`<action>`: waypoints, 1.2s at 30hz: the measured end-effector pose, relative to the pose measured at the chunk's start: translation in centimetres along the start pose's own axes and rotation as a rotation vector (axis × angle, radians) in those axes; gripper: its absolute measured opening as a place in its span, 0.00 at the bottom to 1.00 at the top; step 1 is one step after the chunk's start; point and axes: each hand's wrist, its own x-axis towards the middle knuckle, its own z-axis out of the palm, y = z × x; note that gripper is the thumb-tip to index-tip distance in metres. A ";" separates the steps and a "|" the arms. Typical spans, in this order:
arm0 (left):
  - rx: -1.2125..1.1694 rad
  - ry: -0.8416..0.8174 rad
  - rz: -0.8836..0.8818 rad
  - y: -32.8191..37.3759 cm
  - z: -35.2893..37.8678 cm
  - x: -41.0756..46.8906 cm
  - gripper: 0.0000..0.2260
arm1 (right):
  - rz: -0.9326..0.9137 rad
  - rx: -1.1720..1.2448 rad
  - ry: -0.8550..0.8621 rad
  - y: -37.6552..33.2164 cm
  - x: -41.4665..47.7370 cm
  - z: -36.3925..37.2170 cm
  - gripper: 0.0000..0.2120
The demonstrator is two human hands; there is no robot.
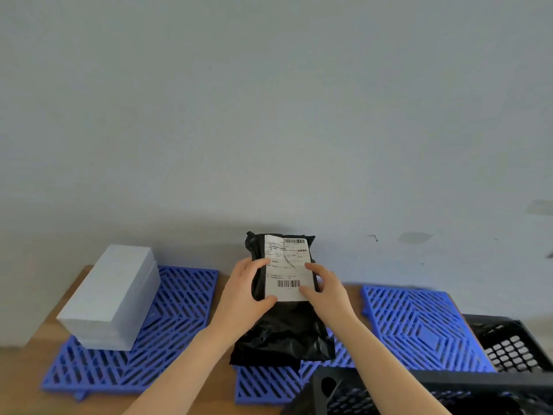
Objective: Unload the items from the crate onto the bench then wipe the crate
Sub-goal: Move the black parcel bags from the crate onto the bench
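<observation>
A black plastic parcel (284, 330) with a white shipping label is held tilted over the middle of the bench. My left hand (244, 290) grips its left edge and my right hand (327, 290) grips its right edge, thumbs on the label. The parcel's lower end rests on or near a blue grid mat (263, 384). The black mesh crate (505, 351) stands at the lower right, its near rim crossing the bottom of the view. What lies inside the crate is hidden.
A white rectangular box (115, 298) sits on a blue grid mat (167, 324) at the left. Another blue grid mat (419, 327) lies at the right, beside the crate. The brown bench (51, 327) ends at a pale wall behind.
</observation>
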 end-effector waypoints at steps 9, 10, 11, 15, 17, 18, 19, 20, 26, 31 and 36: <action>0.029 -0.166 -0.080 -3.2 1.3 0.9 0.33 | -0.008 -0.312 -0.221 1.2 1.2 2.2 0.31; 0.025 -0.169 -0.075 -3.3 1.5 1.0 0.33 | -0.005 -0.321 -0.228 1.2 1.3 2.3 0.31; 0.025 -0.175 -0.067 -3.4 1.5 1.1 0.33 | -0.005 -0.329 -0.230 1.3 1.3 2.4 0.31; 0.055 -0.199 -0.038 -3.3 1.2 1.6 0.33 | -0.018 -0.359 -0.223 1.5 1.2 2.5 0.31; 0.088 -0.191 -0.044 -3.2 0.9 1.4 0.34 | -0.012 -0.347 -0.199 1.3 1.0 2.3 0.31; 0.099 -0.174 -0.058 -3.0 0.6 1.2 0.34 | -0.005 -0.332 -0.175 1.1 0.8 2.1 0.31; 0.103 -0.149 -0.077 -2.8 0.3 0.9 0.34 | -0.004 -0.307 -0.141 0.9 0.6 1.8 0.30; 0.104 -0.116 -0.095 -2.5 0.0 0.5 0.34 | -0.015 -0.272 -0.100 0.6 0.4 1.3 0.29; 0.094 0.126 -0.062 1.2 -1.8 -2.4 0.25 | -0.099 -0.056 0.089 -0.4 -1.9 -3.0 0.16; -0.028 0.213 0.045 7.8 -1.1 -5.3 0.18 | -0.152 0.006 0.171 0.0 -6.1 -7.5 0.13; -0.057 0.156 0.149 15.0 2.8 -9.8 0.17 | -0.184 0.046 0.165 2.9 -11.2 -12.6 0.12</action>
